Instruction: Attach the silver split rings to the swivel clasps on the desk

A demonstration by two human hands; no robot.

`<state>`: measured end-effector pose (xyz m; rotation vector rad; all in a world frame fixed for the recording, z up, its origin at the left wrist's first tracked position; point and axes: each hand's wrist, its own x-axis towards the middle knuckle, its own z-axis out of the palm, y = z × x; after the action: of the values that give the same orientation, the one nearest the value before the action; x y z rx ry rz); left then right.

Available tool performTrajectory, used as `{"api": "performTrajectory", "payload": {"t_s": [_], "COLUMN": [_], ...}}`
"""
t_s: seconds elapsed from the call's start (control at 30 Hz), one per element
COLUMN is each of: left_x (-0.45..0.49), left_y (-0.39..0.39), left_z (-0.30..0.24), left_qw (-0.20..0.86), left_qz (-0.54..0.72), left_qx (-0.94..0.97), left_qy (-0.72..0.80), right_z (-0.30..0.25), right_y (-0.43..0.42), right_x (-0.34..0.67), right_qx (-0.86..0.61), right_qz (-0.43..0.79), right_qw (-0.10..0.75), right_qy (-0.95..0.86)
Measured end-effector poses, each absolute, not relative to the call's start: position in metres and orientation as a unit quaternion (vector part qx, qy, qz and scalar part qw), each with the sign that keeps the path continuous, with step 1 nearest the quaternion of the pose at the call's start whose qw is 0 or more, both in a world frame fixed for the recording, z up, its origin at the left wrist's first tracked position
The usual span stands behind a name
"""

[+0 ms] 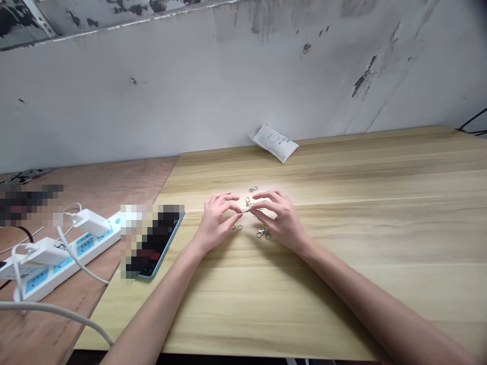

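Over the wooden table top (pixel 361 213), my left hand (pixel 217 219) pinches one end of a small silvery metal clasp (pixel 246 211) between thumb and forefinger. The other end sits between the thumb and fingertips of my right hand (pixel 280 218); its exact shape is too small to make out. Just behind my fingertips lie a metal clasp with a ring (pixel 248 201) and, farther back, another clasp (pixel 253 189). Below my right fingers rests a snap hook with a ring (pixel 262 232). A loose split ring (pixel 239 227) lies under my left thumb, with another partly hidden beside it.
At the back, near the wall, lies a white plastic packet (pixel 274 143). A phone (pixel 162 243), partly blurred out, rests left of my left arm. Farther left are a white power strip (pixel 72 268) with plugged-in chargers (pixel 90 223) and a grey cable (pixel 57 309).
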<state>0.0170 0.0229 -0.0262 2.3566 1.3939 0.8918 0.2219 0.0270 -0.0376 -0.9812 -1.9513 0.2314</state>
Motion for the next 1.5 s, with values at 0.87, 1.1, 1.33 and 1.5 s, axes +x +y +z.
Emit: {"api": "performTrajectory", "payload": {"t_s": [0.87, 1.1, 1.33, 1.5], "left_x": [0.015, 0.013, 0.022, 0.016], "left_y": [0.024, 0.026, 0.023, 0.028], "left_z": [-0.034, -0.037, -0.036, -0.041], "left_qw": [0.113, 0.124, 0.217, 0.184], "left_qz": [0.244, 0.257, 0.290, 0.293], "left_qx": [0.847, 0.846, 0.826, 0.810], "left_qy": [0.458, 0.449, 0.432, 0.473], "right_z": [-0.040, -0.039, -0.051, -0.052], "right_y": [0.031, 0.031, 0.033, 0.036], "right_x": [0.227, 0.226, 0.222, 0.224], "right_qx": [-0.322, -0.302, -0.318, -0.365], "right_qz": [-0.105, -0.116, -0.008, 0.030], "right_qw": [0.388, 0.369, 0.370, 0.381], "right_qy": [-0.857, -0.871, -0.873, -0.849]}}
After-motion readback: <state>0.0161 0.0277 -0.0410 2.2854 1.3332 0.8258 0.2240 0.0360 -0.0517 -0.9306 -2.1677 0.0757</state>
